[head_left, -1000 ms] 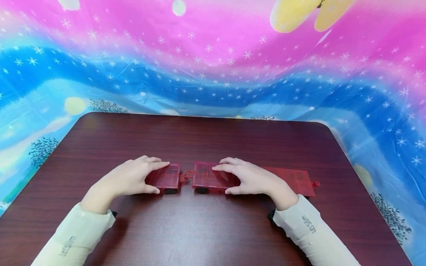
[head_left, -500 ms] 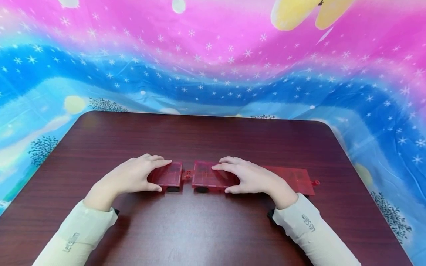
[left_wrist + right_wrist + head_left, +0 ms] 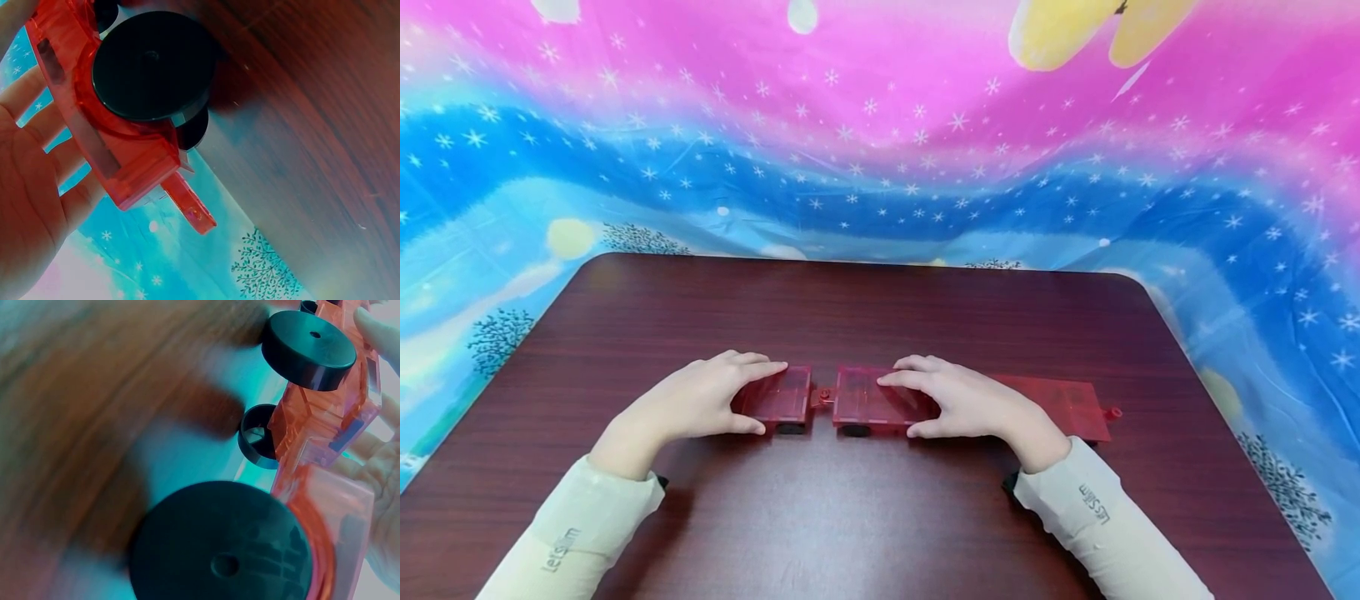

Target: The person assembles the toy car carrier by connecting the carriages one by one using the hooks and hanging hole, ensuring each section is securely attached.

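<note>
My left hand grips a translucent red toy wagon with black wheels, thumb on the near side and fingers over the far side. A second red wagon stands to its right, held the same way by my right hand. Between these two, small red couplings meet; whether they are hooked together is too small to tell. A third, flat red wagon extends past my right hand, its left part hidden. In the left wrist view a red coupling tab sticks out beyond a black wheel.
The dark wood table has rounded far corners. A pink and blue snowflake-patterned cloth hangs behind it and down both sides. In the right wrist view, black wheels of neighbouring wagons sit close together.
My left hand has pushed its wagon slightly to the right, so the gap to the second wagon has narrowed and their couplings now overlap. The right hand stays where it was.
</note>
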Demonstrator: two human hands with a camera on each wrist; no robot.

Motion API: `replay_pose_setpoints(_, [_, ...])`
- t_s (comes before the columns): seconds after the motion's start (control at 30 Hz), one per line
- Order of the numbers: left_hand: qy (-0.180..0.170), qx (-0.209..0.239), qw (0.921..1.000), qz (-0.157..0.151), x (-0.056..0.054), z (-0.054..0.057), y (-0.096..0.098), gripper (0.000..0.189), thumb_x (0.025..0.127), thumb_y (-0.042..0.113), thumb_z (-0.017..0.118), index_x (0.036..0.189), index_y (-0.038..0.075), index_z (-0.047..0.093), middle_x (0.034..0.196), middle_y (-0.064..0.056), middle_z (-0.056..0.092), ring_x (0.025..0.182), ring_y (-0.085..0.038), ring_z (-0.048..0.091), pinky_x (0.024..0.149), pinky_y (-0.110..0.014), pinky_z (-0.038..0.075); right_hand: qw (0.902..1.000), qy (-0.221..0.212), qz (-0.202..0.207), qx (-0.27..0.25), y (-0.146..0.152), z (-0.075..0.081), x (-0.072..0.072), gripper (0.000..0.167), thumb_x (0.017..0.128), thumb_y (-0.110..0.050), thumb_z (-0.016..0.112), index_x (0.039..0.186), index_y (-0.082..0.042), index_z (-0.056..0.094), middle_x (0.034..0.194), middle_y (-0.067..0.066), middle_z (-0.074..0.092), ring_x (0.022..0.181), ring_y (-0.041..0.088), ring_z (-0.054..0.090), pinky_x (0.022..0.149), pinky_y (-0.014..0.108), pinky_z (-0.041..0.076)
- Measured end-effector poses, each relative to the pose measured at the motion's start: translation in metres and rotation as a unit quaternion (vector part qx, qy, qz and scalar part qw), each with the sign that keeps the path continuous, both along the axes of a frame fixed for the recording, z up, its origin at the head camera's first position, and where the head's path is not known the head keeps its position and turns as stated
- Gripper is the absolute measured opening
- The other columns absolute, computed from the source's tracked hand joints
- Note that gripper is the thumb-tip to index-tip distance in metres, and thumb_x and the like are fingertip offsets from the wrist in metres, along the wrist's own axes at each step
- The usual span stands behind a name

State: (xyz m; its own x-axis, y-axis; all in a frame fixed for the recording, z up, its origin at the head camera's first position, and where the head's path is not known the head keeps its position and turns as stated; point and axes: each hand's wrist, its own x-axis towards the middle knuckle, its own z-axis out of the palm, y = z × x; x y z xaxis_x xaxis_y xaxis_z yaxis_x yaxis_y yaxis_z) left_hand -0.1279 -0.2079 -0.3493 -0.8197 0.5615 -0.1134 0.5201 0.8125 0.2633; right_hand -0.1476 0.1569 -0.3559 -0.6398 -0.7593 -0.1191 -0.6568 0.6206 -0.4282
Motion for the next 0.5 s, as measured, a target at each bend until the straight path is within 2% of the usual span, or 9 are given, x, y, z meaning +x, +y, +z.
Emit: replay_pose_setpoints(0.5, [0.001,0.006,1.0000,0.004,0.0046,-0.0018,-0.0022,0.080,0.081,0.038,0.087,0.149,0.013,0.054,0.144,-0.018,0.055,0.130,-0.039,0.052,0.097,-0.059,0.050,0.9999,-0.013,0.004,-0.004,-0.0010,0.0015,0.0014,0.070,0.088,-0.031,0.081,0.150,-0.022,0.051,0.153,0.005,0.045,0.138,0.026,0.044,0.108,0.047,0.046])
